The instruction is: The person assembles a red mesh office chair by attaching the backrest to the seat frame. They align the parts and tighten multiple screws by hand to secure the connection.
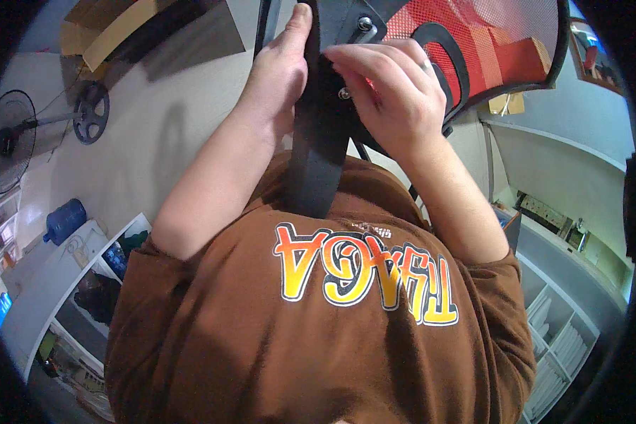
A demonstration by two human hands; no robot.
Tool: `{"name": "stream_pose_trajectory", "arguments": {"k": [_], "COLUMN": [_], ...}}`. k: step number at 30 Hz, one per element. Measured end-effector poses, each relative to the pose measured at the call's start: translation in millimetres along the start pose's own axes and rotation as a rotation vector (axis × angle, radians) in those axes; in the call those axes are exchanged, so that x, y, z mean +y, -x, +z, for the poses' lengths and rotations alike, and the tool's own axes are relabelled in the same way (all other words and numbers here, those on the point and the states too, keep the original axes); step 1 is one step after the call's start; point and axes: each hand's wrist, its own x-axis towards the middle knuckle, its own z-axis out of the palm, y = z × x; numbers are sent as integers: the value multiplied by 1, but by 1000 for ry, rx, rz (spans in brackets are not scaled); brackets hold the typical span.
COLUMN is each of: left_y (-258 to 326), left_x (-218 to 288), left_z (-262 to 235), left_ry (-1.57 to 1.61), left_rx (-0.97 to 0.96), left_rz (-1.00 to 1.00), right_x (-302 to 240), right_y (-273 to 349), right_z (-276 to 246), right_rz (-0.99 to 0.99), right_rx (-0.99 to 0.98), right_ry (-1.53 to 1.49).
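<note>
A flat black bar, looking like a chair armrest [318, 155], stands upright before my chest. My left hand [284, 63] is closed round its left side, thumb pointing up. My right hand [403, 88] is at the bar's right side, its fingertips pinched together against the black part; what they hold, if anything, is hidden. Above those fingers a silver bolt [364, 24] shows in the black bracket, and another bolt head [344, 92] sits just below them. Behind my right hand spreads the red mesh chair back [484, 49] with its black frame.
At the left are a standing fan [7, 141], a blue water jug [66, 220] and a white shelf unit [63, 318] with things in it. An open cardboard box [113, 35] lies at the upper left. White shelves [555, 339] with stacked items stand at the right.
</note>
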Motion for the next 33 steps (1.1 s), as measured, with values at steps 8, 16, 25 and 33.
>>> {"name": "stream_pose_trajectory", "arguments": {"k": [8, 16, 25, 33], "left_y": [-15, -12, -15, -10], "left_x": [-5, -2, -2, -3], "left_z": [-13, -1, -6, -2], "left_ry": [91, 86, 14, -46], "left_rx": [-70, -73, -65, -50], "left_rz": [27, 42, 5, 15], "right_x": [-7, -4, 11, 65], "right_y": [-7, -5, 18, 1], "right_z": [-15, -1, -4, -19], "right_rz": [502, 426, 491, 690], "right_rx": [-100, -72, 59, 208], "right_ry": [-308, -106, -44, -824]}}
